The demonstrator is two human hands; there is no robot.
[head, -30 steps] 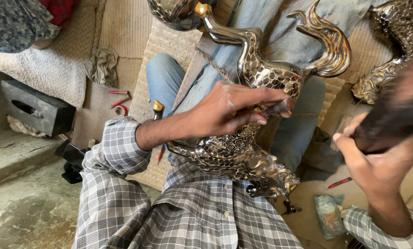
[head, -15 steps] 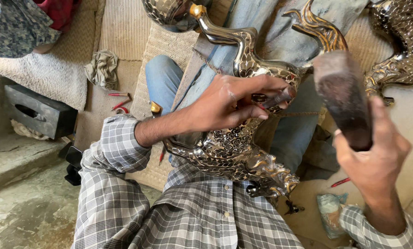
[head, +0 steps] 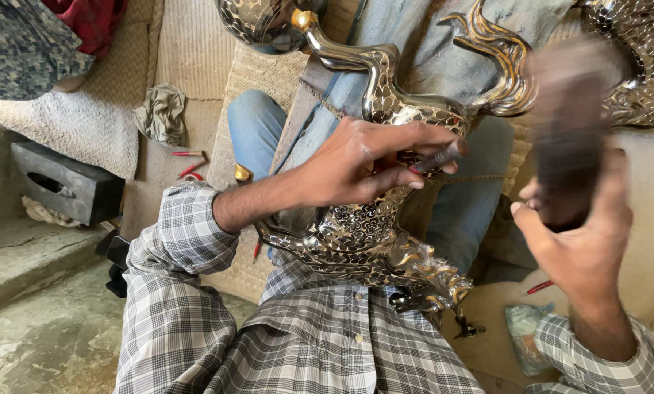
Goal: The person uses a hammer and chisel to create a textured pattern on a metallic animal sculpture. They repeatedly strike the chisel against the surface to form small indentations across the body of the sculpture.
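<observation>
The largest thing in view was the ornate metal figure (head: 385,219), silver with gold scales and curling gold ends, which lay across the person's lap over blue jeans and a grey checked shirt. Woven mats (head: 261,80) covered the floor beneath and beside the legs, and a pale rough cloth (head: 71,138) spread at the upper left. A dark metal block (head: 64,186) sat on a stone step at the left edge. The right hand (head: 582,233) was closed around the handle of a dark mallet (head: 568,124), raised well above the figure and blurred, so its head could not be made out clearly. The left hand (head: 363,164) rested on the figure's middle, its fingers pinched narrowly around a short dark punch (head: 440,157) whose tip touched the scaled surface. A crumpled grey rag (head: 163,113) lay on the mat near the knee. Just beside it lay small red-handled tools (head: 188,164). A little plastic packet (head: 524,335) lay near the right sleeve.
</observation>
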